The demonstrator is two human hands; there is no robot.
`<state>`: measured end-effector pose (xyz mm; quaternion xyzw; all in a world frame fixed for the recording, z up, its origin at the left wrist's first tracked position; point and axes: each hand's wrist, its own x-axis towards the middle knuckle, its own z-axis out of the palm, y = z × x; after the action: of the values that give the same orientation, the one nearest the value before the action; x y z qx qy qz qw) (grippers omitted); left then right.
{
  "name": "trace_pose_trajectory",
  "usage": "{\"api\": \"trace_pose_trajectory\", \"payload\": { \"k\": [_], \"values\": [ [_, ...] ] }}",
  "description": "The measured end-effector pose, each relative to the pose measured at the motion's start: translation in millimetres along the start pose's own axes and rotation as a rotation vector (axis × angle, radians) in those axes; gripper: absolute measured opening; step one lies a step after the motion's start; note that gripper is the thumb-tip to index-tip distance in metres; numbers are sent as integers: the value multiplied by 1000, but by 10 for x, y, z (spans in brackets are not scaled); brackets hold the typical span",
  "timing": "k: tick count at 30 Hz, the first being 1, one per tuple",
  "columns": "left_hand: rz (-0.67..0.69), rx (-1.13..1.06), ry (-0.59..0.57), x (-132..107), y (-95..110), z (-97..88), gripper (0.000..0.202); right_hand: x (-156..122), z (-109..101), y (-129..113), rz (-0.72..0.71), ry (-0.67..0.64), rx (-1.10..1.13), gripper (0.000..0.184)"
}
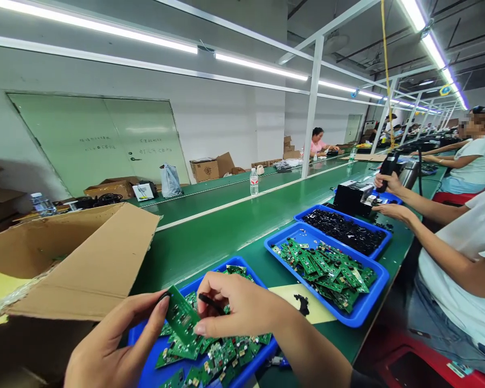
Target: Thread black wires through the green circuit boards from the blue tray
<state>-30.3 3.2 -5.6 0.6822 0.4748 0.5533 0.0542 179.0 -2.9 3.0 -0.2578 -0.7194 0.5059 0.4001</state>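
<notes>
My left hand (113, 345) holds a green circuit board (181, 315) upright by its edge, between thumb and fingers. My right hand (238, 307) pinches a small black part (210, 303) right against that board. Below both hands, a blue tray (262, 353) holds a heap of similar green boards with mounted components. Another blue tray (358, 318) of green boards lies to the right, and beyond it a third blue tray (331, 215) is full of small black parts.
A green workbench (210, 253) runs ahead. An open cardboard box (76, 264) stands to my left. A pale sheet (319, 312) with black bits lies beside the trays. A co-worker's hands (390, 196) hold a black tool near a black machine (350, 196). Other people sit farther along.
</notes>
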Motion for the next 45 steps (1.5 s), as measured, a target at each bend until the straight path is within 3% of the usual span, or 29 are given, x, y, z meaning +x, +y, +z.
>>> {"api": "trace_pose_trajectory", "payload": {
  "k": [7,9,12,15,19,22,24,27,30,33,35,38,41,45],
  "values": [
    [264,57,8,-36,263,2,9,-73,29,-1,28,91,-4,17],
    [236,42,-42,-42,269,42,12,-119,44,49,40,122,-3,17],
    [101,41,-255,-61,246,99,25,-256,-21,224,105,241,-45,20],
    [36,92,-402,-75,234,127,40,-502,-311,469,295,503,-264,29],
    [15,211,-569,-77,244,186,34,-919,-997,744,454,785,-453,27],
    [-35,425,-839,-99,204,302,34,-1194,-1464,864,650,1017,-671,27],
    [-71,523,-982,-128,128,400,34,-1323,-1660,919,772,1092,-785,21],
    [-111,573,-1030,-169,-46,538,32,-1440,-1782,962,881,1100,-877,18],
    [-160,648,-1050,-188,-226,632,33,-1492,-1760,912,879,1116,-946,11],
    [-201,713,-1074,-190,-336,676,27,-1446,-1612,795,767,1110,-993,9],
    [-215,736,-1093,-187,-365,687,25,-1322,-1431,731,647,1017,-989,11],
    [-227,738,-1131,-167,-379,685,27,-1015,-1055,711,469,770,-943,14],
    [-232,723,-1133,-120,-389,650,12,-714,-687,774,384,574,-916,14],
    [-210,716,-1043,-13,-380,523,11,-630,-519,899,403,551,-951,10]
  ]
}}
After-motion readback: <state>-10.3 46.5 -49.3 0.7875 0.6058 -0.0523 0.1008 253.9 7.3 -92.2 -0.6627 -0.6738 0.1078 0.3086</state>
